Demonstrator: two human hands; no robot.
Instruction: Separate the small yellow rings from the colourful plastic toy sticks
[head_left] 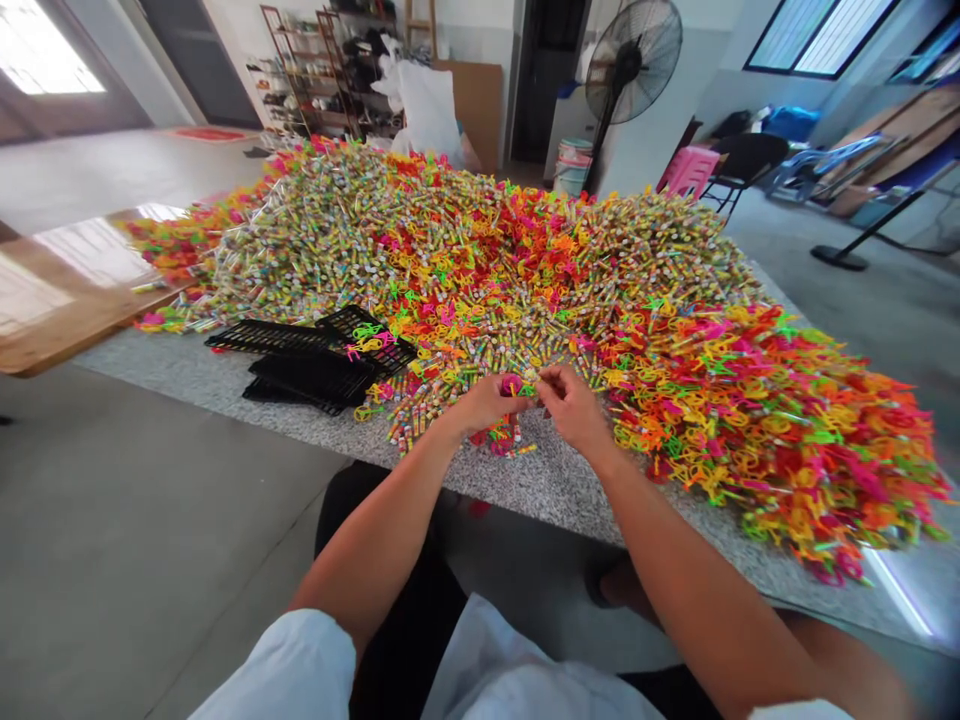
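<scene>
Near the table's front edge, my left hand (491,402) is closed around a small magenta plastic piece (511,385), with a bit of green beside it. My right hand (576,410) is just to its right, thumb and fingers pinched together close to the left fingertips; what is in that pinch is too small to make out. Under and behind the hands lie many short printed tubes (480,350) with pale ends. A few loose coloured pieces (501,436) rest on the speckled tabletop (555,480) below my left hand.
A large heap of bright plastic pieces (757,400) covers the right side; a mound of printed tubes (300,220) rises at the back left. Black slotted trays (315,370) lie stacked at left. Beyond are a standing fan (634,62), a pink stool (690,172) and a wooden table (67,290).
</scene>
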